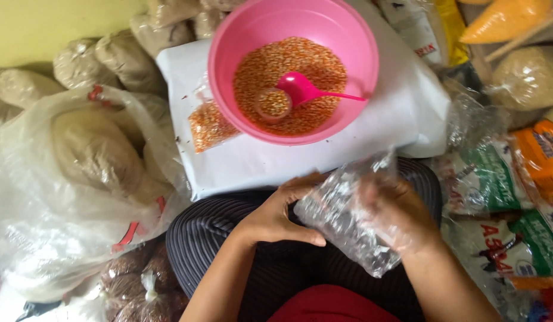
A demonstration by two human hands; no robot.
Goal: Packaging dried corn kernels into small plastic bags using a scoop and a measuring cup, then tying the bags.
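A clear plastic bag is being held over the lap by both hands: the left hand is being pressed on its left edge with fingers curled around it, and the right hand is being seen blurry through the plastic, its fingers grasping the bag too. Just past the fingers, a pink bowl of orange grains is being carried by a white table, with a pink scoop and a small cup lying in it. A small filled bag of grains is being kept beside the bowl, up and left of the fingers.
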